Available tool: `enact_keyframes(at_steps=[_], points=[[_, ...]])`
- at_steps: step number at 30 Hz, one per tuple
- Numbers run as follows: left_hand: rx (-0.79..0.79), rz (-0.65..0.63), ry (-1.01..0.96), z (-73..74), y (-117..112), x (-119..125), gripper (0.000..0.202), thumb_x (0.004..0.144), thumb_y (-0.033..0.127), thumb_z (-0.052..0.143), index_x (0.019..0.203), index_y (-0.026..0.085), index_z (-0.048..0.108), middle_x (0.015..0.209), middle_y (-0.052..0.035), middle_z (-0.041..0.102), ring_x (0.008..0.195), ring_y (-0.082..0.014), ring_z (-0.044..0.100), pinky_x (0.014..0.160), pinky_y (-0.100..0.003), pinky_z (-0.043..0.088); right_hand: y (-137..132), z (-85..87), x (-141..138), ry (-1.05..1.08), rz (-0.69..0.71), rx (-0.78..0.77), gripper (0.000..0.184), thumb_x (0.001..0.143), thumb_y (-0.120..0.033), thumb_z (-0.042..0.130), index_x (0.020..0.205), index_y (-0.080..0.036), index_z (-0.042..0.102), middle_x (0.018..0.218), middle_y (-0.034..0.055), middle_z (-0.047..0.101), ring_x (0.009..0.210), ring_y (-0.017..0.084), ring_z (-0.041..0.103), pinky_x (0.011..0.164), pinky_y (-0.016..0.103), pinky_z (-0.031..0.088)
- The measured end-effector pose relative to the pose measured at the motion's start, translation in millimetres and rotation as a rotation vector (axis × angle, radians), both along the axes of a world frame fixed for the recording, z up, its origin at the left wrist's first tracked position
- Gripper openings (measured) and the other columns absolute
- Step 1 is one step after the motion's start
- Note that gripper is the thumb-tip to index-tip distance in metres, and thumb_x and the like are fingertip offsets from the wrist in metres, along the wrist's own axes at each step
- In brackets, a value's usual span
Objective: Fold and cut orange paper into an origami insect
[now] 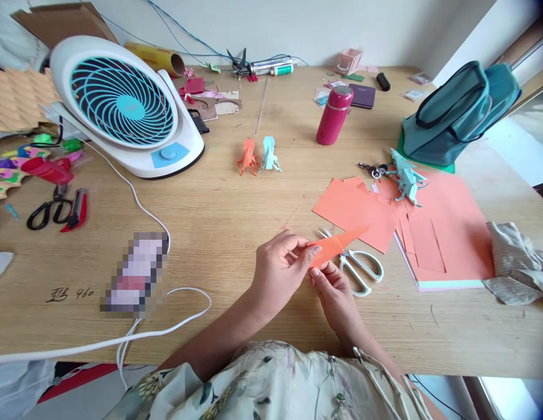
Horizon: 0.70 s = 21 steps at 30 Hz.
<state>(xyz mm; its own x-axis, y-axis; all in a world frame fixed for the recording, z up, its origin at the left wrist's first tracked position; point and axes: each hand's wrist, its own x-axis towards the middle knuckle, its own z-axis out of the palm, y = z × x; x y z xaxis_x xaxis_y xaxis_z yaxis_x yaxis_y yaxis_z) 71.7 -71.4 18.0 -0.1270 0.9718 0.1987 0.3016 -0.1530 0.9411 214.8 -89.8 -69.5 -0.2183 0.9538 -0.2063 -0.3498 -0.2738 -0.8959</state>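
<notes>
Between my two hands is a folded piece of orange paper (330,247), its long pointed end reaching up to the right. My left hand (282,262) pinches its left edge between thumb and fingers. At its lower edge, my right hand (335,289) grips it with thumb and bent fingers. White-handled scissors (363,265) lie on the table just beyond my right hand, partly hidden by the paper and the hand. Loose orange sheets (359,210) lie farther to the right, beside a stack of coloured paper (462,227).
Small orange (248,156) and light blue (269,154) paper figures stand mid-table; a larger blue paper figure (407,178) rests on the sheets. A fan (131,111), phone (135,274) and white cable (188,318) are left. A pink flask (335,116) and teal bag (455,116) stand right.
</notes>
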Motion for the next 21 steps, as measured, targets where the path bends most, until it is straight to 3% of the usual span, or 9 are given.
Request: enact_keyframes(at_steps=[6, 11, 13, 17, 21], points=[[-0.196, -0.049, -0.232, -1.0, 5, -14, 0.017, 0.086, 0.029, 0.069, 0.076, 0.016, 0.073, 0.060, -0.0003, 0.065, 0.049, -0.0087, 0.056, 0.048, -0.018, 0.045, 1, 6.8, -1, -0.100, -0.031, 0.121, 0.022, 0.089, -0.037, 0.070, 0.079, -0.022, 0.059, 0.072, -0.0025, 0.056, 0.066, 0.012, 0.045, 0.063, 0.025, 0.038], [-0.299, 0.011, -0.531, -18.4, 11, -33, 0.022, 0.077, 0.035, 0.080, 0.073, 0.016, 0.072, 0.055, 0.0025, 0.061, 0.048, -0.0061, 0.051, 0.046, -0.015, 0.043, 3, 12.3, 0, -0.273, -0.016, 0.244, 0.024, 0.092, -0.038, 0.066, 0.078, -0.021, 0.056, 0.071, -0.0020, 0.053, 0.065, 0.012, 0.045, 0.062, 0.026, 0.036], [-0.364, 0.012, -0.637, -24.0, 13, -37, 0.025, 0.072, 0.037, 0.084, 0.073, 0.016, 0.070, 0.063, 0.0020, 0.064, 0.056, -0.0072, 0.055, 0.046, -0.014, 0.044, 5, 15.2, 1, -0.370, -0.003, 0.292, 0.025, 0.093, -0.036, 0.064, 0.076, -0.021, 0.055, 0.071, -0.0018, 0.053, 0.066, 0.013, 0.047, 0.063, 0.027, 0.037], [-0.464, -0.093, -0.660, -30.0, 11, -31, 0.031, 0.070, 0.041, 0.085, 0.087, 0.018, 0.072, 0.082, -0.0005, 0.068, 0.072, -0.0109, 0.059, 0.048, -0.016, 0.049, 10, 21.4, 4, -0.467, 0.009, 0.312, 0.023, 0.093, -0.034, 0.062, 0.076, -0.020, 0.055, 0.069, -0.0016, 0.055, 0.064, 0.013, 0.049, 0.062, 0.026, 0.039], [-0.535, -0.135, -0.636, -36.3, 5, -13, 0.032, 0.065, 0.037, 0.089, 0.074, 0.013, 0.070, 0.069, 0.0008, 0.065, 0.061, -0.0085, 0.056, 0.046, -0.016, 0.047, 13, 28.6, 2, -0.524, 0.058, 0.341, 0.022, 0.092, -0.031, 0.062, 0.074, -0.020, 0.056, 0.067, -0.0013, 0.058, 0.061, 0.012, 0.052, 0.060, 0.026, 0.041]])
